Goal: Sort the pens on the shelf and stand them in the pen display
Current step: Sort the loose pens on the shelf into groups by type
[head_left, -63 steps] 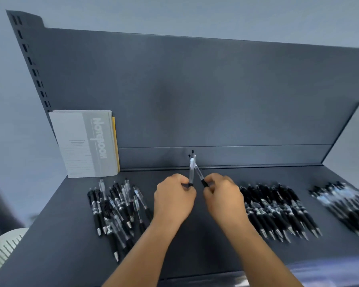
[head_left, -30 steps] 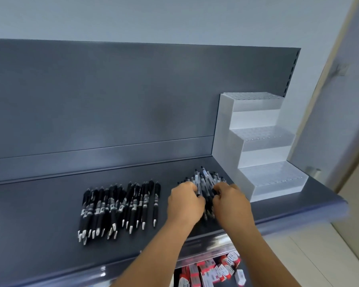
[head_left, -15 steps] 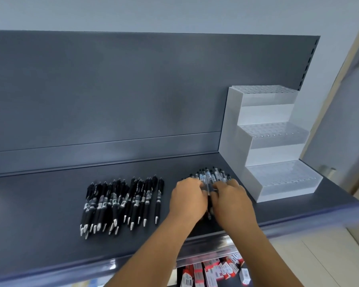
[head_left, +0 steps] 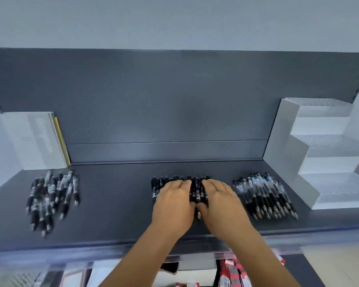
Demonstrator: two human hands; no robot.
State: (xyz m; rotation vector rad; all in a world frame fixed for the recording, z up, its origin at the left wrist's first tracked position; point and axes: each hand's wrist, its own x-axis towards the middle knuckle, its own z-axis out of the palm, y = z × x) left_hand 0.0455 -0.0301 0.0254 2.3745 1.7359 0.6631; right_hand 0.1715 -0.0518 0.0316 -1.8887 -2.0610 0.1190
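While both hands [head_left: 197,200] press pens [head_left: 197,189], a dark grey shelf [head_left: 116,204] spans the wall.

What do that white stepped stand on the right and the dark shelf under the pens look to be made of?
The stepped stand looks like white plastic or acrylic: smooth flat panels, with frosted, see-through tops dotted with small holes. The shelf looks like grey painted sheet metal with a matt finish: thin folded edges and a slotted upright at the back. Neither can be confirmed by sight alone.

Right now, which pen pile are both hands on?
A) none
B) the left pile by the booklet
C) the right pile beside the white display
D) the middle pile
D: the left hand and right hand rest on the middle pile of black pens.
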